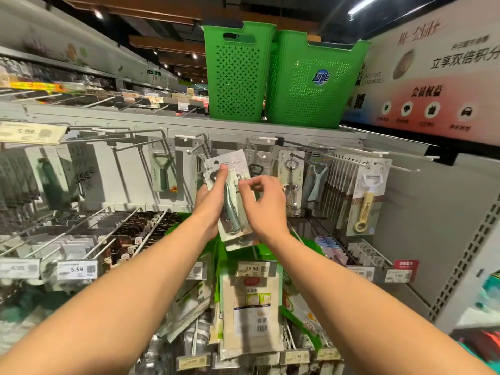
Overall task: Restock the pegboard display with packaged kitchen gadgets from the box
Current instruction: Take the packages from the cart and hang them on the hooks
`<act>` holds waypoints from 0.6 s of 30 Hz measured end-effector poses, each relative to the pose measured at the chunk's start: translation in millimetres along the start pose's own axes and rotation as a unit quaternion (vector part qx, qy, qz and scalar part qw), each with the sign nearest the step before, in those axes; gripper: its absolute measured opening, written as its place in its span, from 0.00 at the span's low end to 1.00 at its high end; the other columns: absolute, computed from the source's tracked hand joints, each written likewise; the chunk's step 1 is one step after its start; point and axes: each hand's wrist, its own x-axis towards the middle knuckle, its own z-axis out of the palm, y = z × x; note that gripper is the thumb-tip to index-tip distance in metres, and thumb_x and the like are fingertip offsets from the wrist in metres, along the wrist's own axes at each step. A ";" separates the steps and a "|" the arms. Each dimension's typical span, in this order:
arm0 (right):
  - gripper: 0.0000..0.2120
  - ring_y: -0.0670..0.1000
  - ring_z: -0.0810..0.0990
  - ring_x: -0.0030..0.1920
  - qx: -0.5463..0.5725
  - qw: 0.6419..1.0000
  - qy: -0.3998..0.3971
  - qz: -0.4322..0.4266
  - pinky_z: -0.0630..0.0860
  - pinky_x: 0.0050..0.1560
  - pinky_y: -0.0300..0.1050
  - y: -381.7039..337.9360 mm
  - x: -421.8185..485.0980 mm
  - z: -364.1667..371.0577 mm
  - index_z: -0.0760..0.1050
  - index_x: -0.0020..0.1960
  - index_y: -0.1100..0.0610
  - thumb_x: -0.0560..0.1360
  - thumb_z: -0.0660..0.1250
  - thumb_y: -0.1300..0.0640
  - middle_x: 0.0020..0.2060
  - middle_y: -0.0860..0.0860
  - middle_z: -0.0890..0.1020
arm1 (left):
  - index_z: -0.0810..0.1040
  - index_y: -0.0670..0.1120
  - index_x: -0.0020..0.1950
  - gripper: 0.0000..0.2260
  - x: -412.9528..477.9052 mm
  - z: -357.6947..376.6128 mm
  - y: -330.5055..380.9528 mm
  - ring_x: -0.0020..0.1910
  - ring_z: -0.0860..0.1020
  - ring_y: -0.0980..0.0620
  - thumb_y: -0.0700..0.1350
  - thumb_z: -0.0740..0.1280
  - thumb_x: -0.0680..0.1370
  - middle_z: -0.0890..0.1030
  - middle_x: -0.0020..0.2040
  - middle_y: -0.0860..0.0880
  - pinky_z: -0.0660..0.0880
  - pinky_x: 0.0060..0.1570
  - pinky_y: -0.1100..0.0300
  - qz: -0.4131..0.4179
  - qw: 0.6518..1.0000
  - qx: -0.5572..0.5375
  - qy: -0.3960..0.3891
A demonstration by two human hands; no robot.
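Head view: the person is standing at the pegboard [422,201] with both arms raised, and the step in hand looks to be hanging packs on a hook. The left hand [209,197] is holding a small stack of packs [232,209] from behind, palm under the cards, one fingertip lying near the hang hole at the top. The right hand [261,203] is pinching the upper right edge of the front pack between thumb and forefinger, the other fingers curled loosely; it seems to be peeling that one off the stack.

The packs are sitting between the two hands, tilted, just in front of the top row, close to a bare hook [196,151] and beside the hanging openers [292,185]. The supply box is not visible.

Next move, as I judge it: the right hand is needing to free one pack, line its hole up with the hook tip and slide it back. The hole is small, so a square approach matters.
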 end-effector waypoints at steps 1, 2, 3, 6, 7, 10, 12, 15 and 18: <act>0.10 0.45 0.76 0.54 -0.002 1.000 -0.001 0.008 0.72 0.58 0.43 -1.5 -4.1 0.6 0.77 0.49 0.50 0.80 0.67 0.43 0.50 0.44 0.77 | 0.80 0.49 0.63 0.29 -5.6 -0.3 1.1 0.43 0.88 0.49 0.69 0.73 0.74 0.89 0.50 0.47 0.84 0.41 0.56 -0.004 1.000 -0.004 0.004; 0.12 0.44 0.76 0.52 -0.001 1.000 0.000 0.019 0.72 0.57 0.43 -2.5 -7.7 0.7 0.77 0.48 0.49 0.80 0.68 0.41 0.50 0.44 0.78 | 0.78 0.48 0.67 0.35 -9.5 -1.3 1.5 0.46 0.88 0.48 0.72 0.74 0.71 0.88 0.55 0.46 0.85 0.43 0.54 -0.008 1.000 -0.006 0.002; 0.13 0.43 0.76 0.51 0.003 1.000 -0.003 0.029 0.72 0.55 0.43 -3.8 -11.3 -0.3 0.77 0.46 0.49 0.79 0.68 0.40 0.49 0.45 0.78 | 0.74 0.47 0.72 0.43 -13.9 -2.1 1.0 0.50 0.88 0.45 0.74 0.75 0.67 0.86 0.60 0.45 0.85 0.47 0.49 -0.013 1.000 -0.008 0.000; 0.13 0.42 0.76 0.48 0.016 0.999 -0.030 0.033 0.70 0.50 0.42 -10.0 -20.0 -4.1 0.77 0.45 0.51 0.80 0.68 0.42 0.47 0.46 0.79 | 0.70 0.47 0.75 0.42 -25.8 -3.2 3.0 0.55 0.86 0.43 0.72 0.74 0.70 0.84 0.63 0.45 0.84 0.56 0.43 -0.008 1.000 -0.004 -0.001; 0.12 0.42 0.76 0.48 0.025 0.999 -0.031 0.032 0.70 0.49 0.42 -12.8 -22.4 -5.2 0.76 0.46 0.51 0.81 0.67 0.44 0.47 0.46 0.80 | 0.74 0.48 0.71 0.36 -28.1 -3.1 4.9 0.54 0.87 0.44 0.72 0.72 0.73 0.86 0.60 0.45 0.84 0.56 0.43 -0.006 1.000 -0.015 -0.010; 0.09 0.43 0.77 0.43 0.059 0.997 -0.012 0.038 0.70 0.44 0.39 -22.3 -28.8 -8.3 0.74 0.50 0.52 0.84 0.63 0.49 0.43 0.47 0.80 | 0.82 0.51 0.67 0.34 -32.3 -2.6 7.1 0.55 0.87 0.42 0.75 0.56 0.78 0.87 0.57 0.44 0.81 0.62 0.37 -0.012 0.998 -0.045 -0.032; 0.09 0.41 0.73 0.34 0.061 0.997 -0.003 0.041 0.68 0.37 0.38 -27.0 -34.6 -11.4 0.71 0.50 0.52 0.85 0.59 0.49 0.38 0.46 0.78 | 0.82 0.49 0.66 0.33 -34.3 -4.1 6.0 0.55 0.87 0.40 0.70 0.50 0.83 0.88 0.56 0.42 0.81 0.61 0.38 -0.021 0.999 -0.047 -0.014; 0.10 0.45 0.71 0.28 0.047 0.999 0.002 0.027 0.71 0.32 0.46 -30.7 -41.4 -15.4 0.67 0.51 0.51 0.86 0.55 0.46 0.31 0.47 0.75 | 0.79 0.49 0.68 0.33 -26.2 -10.7 -6.1 0.59 0.85 0.40 0.73 0.54 0.80 0.86 0.61 0.42 0.80 0.62 0.39 -0.028 0.999 -0.031 0.032; 0.09 0.47 0.72 0.29 0.054 0.998 0.028 0.026 0.73 0.33 0.51 -33.8 -44.1 -18.3 0.66 0.53 0.49 0.87 0.52 0.45 0.31 0.48 0.74 | 0.76 0.51 0.71 0.41 11.5 -25.9 -27.5 0.65 0.81 0.40 0.77 0.57 0.70 0.82 0.68 0.45 0.76 0.68 0.38 -0.012 0.995 -0.037 0.096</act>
